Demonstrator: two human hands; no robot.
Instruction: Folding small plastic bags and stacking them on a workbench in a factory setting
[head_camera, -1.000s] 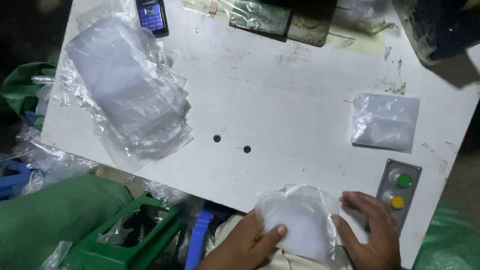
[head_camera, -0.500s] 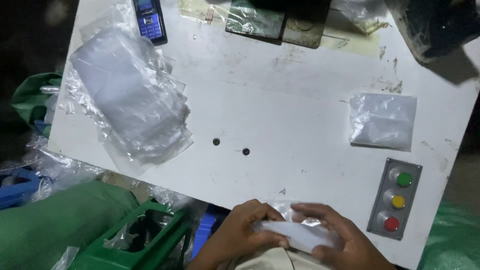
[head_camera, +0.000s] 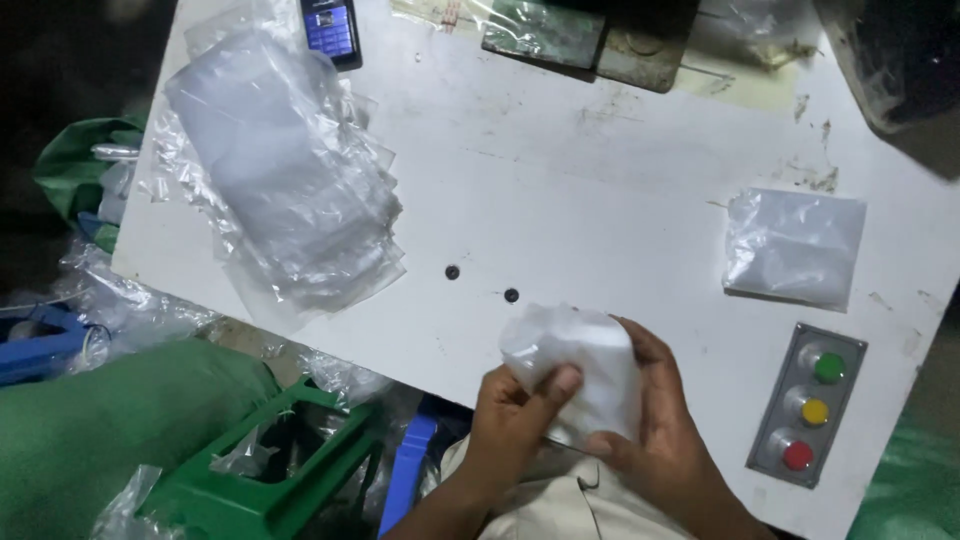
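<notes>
- White folded item in a clear plastic bag (head_camera: 580, 365), held at the near edge of the white counter (head_camera: 600, 200), partly over the edge, just above the person's lap.
- Left hand (head_camera: 515, 425) grips the bag's lower left side; fingers closed on it, thumb pressed on the front face.
- Right hand (head_camera: 665, 430) wraps the bag from the right and behind; fingers closed on it, thumb tip at the bottom edge.
- Both hands touch the bag; bag looks crumpled and tilted, top corner pointing toward the counter's middle.
- Two small dark holes (head_camera: 482, 283) in the counter just beyond the bag.
- Control panel (head_camera: 808, 405) to the right of the right hand, flat on the counter: three round buttons, green, yellow, red, green farthest away.
- One filled clear bag with white contents (head_camera: 795, 245) lies flat beyond the panel, well apart from the hands.
- Loose stack of empty clear bags (head_camera: 285, 165) on the left half of the counter, fanned out, some overhanging the near edge.
- Dark mobile phone (head_camera: 330, 28) with lit screen at the far edge, beside the stack.
- Green plastic stool (head_camera: 270, 470) on the floor below left of the counter, with plastic scraps around it.
</notes>
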